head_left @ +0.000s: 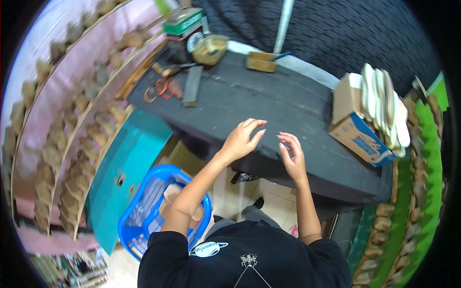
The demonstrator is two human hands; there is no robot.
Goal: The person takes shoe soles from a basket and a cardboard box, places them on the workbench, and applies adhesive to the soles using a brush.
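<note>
Both of my hands hover over the near edge of a table covered in dark cloth [269,101], apart from each other. My left hand [241,140] is empty, its fingers loosely bent and the thumb held away from them. A short gap to its right is my right hand [293,156], also empty, with thumb and fingers spread. Nothing lies directly beneath either hand except the cloth. Closest to my left forearm, on the floor, stands a blue plastic basket [128,218] with some tan pieces [171,193] inside.
At the table's right end a cardboard box [346,103] holds several pale, flat shoe-sole shapes [379,101]. Toward the back left sit a grey block [192,86], a yellowish bowl [210,49], a green box [183,22] and a tan tray [260,62]. Shelves of brown shoe-last-like forms [50,153] line both sides.
</note>
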